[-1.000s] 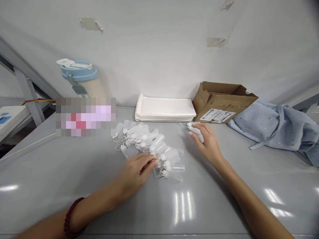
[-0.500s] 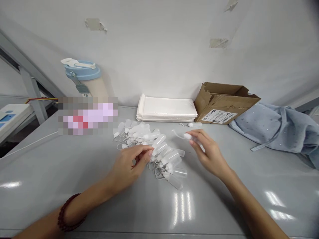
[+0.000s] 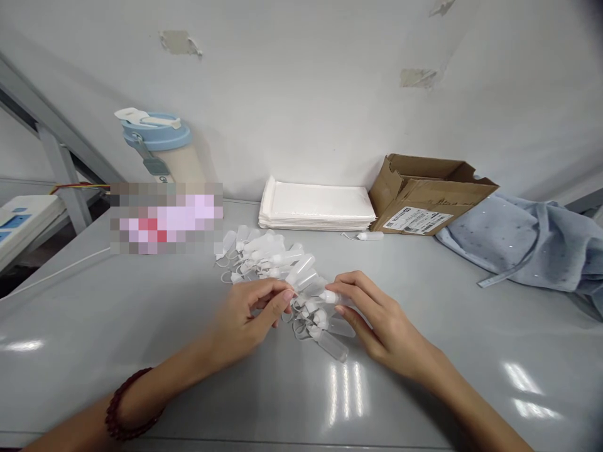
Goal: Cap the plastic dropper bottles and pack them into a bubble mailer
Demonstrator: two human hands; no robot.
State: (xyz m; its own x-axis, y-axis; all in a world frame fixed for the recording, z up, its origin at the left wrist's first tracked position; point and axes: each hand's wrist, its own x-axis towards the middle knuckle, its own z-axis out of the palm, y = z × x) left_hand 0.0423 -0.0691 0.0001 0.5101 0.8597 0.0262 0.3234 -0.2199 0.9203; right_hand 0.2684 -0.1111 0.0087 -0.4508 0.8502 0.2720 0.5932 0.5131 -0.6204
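My right hand (image 3: 377, 314) pinches a small clear needle-tip bottle (image 3: 331, 297) by its white top, with the thin needle pointing left. Facing it, my left hand (image 3: 259, 314) is closed in a pinch close to the needle's end. Something thin and pale shows at those fingertips, too small to make out. Below and behind both hands lies a loose pile of similar clear bottles (image 3: 264, 246) with white tops and thin curly straps. One bottle (image 3: 332, 345) rests at the pile's near edge, partly beside my right hand.
At the wall sit a stack of white padded envelopes (image 3: 320, 202) and an open cardboard box (image 3: 424, 201). A single bottle (image 3: 372, 236) lies before them. Blue cloth (image 3: 527, 245) covers the right side. A blue-lidded tumbler (image 3: 160, 138) and a blurred pink item (image 3: 183, 216) stand left.
My right hand has brought its bottle left and nearer to me, up to my left fingertips. My left hand has stayed almost in place, still pinching.
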